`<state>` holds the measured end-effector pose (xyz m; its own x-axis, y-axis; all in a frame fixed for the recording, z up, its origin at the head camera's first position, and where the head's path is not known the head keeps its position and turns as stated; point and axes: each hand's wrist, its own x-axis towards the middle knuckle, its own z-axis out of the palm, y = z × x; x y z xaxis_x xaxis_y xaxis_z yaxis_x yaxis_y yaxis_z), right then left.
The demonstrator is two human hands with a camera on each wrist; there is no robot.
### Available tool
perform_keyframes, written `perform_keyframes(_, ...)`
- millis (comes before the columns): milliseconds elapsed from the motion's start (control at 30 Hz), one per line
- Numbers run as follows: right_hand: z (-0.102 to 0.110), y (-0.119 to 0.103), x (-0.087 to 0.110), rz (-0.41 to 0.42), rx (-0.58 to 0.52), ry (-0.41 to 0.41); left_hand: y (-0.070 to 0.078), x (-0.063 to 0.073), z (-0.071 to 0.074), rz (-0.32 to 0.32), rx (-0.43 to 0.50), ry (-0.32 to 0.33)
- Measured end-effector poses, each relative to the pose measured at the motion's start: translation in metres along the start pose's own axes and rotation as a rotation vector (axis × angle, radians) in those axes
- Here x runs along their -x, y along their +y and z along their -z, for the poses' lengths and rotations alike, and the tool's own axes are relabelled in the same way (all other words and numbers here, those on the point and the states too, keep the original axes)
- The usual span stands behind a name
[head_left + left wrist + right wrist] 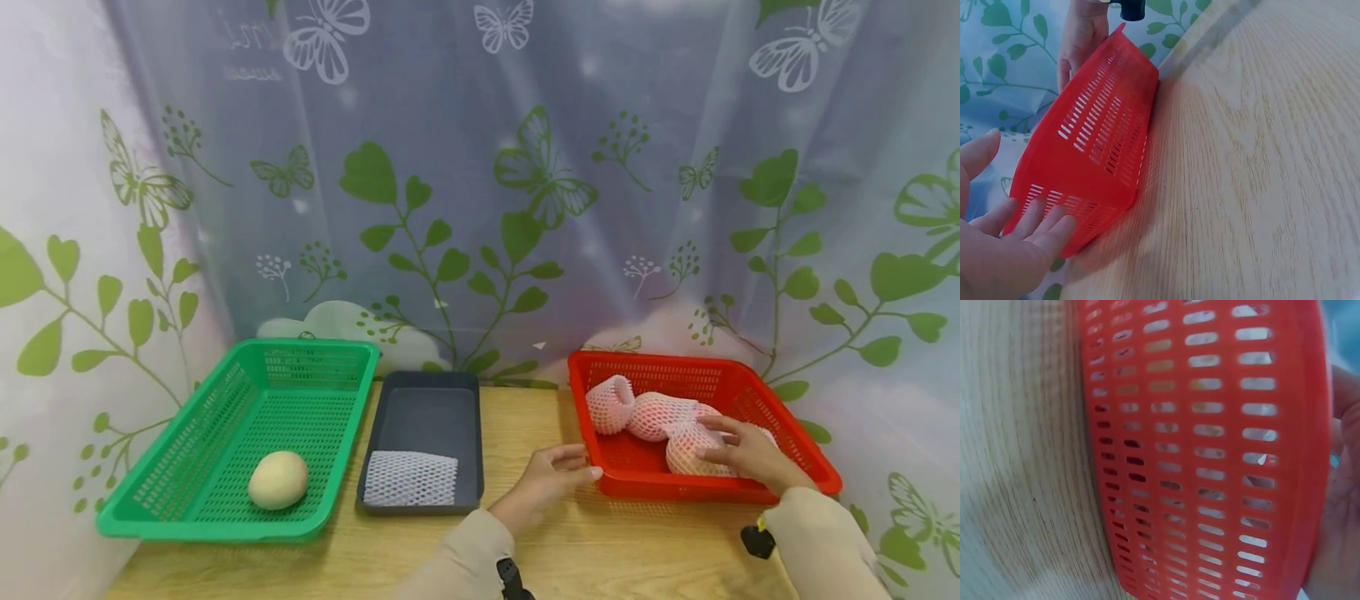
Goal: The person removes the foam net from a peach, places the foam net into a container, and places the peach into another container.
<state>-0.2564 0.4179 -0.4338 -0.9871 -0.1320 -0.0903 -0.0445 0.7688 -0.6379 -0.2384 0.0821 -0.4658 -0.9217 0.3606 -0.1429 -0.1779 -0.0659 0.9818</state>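
My right hand [750,454] reaches over the front rim of the red basket [645,485], its fingers on a fruit in a pale foam net [688,450]. In the right wrist view the basket wall hides most of that hand. Further netted fruits [660,415] lie behind it, and a foam net sleeve [610,405] with an open end sits at the basket's left. Beside the basket's front left corner is my left hand [543,487], fingers spread and holding nothing. The left wrist view shows its fingertips [1060,228] right at the basket's side wall.
A green basket [330,500] at the left holds one pale round fruit [278,481]. Between the baskets stands a dark grey tray [427,417] with a flat white foam net [411,478] in its front part. A printed curtain [465,208] hangs behind the wooden table [525,417].
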Motion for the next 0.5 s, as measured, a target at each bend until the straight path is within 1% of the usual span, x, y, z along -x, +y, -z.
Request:
perform_keyframes(133, 0.000, -0.004, -0.002, 0.011, 0.049, -0.026, 0.000, -0.001, -0.004, 0.022, 0.044, 0.026)
perform_keyframes(233, -0.001, -0.006, -0.003, 0.004, 0.061, -0.044, -0.001, -0.001, -0.007, 0.010, 0.078, 0.033)
perform_keyframes(367, -0.002, -0.009, -0.004, -0.001, 0.052, -0.081, -0.003, -0.002, -0.010, -0.014, 0.101, 0.047)
perform_keyframes(500, -0.004, -0.009, -0.006, 0.012, 0.041, -0.125, -0.005, -0.004, -0.013, -0.025, 0.119, 0.083)
